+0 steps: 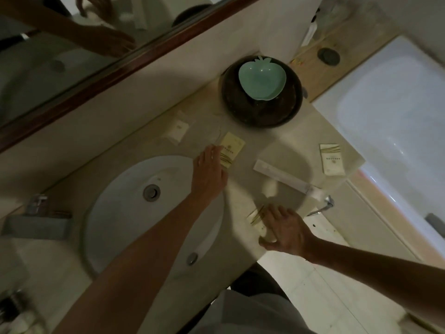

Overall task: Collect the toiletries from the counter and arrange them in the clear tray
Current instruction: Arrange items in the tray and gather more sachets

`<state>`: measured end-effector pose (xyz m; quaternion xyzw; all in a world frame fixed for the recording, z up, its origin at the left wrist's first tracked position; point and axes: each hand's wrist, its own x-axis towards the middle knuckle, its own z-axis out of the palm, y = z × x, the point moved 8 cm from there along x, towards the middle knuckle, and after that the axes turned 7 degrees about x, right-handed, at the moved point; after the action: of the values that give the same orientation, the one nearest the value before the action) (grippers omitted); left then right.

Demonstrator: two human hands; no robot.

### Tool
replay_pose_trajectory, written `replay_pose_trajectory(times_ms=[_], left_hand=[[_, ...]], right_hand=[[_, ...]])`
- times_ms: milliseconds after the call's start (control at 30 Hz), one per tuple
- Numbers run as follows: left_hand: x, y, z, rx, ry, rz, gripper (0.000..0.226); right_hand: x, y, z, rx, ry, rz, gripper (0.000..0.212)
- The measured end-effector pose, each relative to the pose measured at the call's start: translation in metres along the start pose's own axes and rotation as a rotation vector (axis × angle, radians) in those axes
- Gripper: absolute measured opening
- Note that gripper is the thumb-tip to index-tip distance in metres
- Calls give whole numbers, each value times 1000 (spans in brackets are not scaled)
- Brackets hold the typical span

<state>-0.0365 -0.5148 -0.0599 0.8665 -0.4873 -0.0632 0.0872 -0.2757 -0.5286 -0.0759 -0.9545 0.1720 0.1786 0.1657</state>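
My left hand [209,173] reaches over the sink rim, its flat fingertips resting on a cream toiletry box [233,148] with gold stripes. At the counter's front edge my right hand [285,229] covers a second cream packet [257,216], thumb curled at its near end. A third cream box [331,159] lies at the counter's right end. Between them is a long white wrapped packet [280,174]. A small pale sachet [178,130] sits near the wall. The clear tray is hard to make out; faint transparent edges [218,131] show by my left fingertips.
A dark round bowl [261,114] holding a green apple-shaped dish [262,79] stands at the back of the counter. The white sink [125,213] is on the left and a bathtub [395,112] on the right. A mirror [60,56] runs along the wall.
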Motion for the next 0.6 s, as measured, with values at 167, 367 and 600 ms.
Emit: replay_pose_trajectory(times_ms=[167,367,600], left_hand=[[2,-7,5,43,-53,-4,66],[21,-33,-5,43,10,-84,60],[61,-113,-16,-21,85,-444,74]], right_hand=[[46,-6,-7,45,-70,-176,83],[104,-7,-52,33,-74,-217,85],[213,10,-121,-81,-28,-383,100]])
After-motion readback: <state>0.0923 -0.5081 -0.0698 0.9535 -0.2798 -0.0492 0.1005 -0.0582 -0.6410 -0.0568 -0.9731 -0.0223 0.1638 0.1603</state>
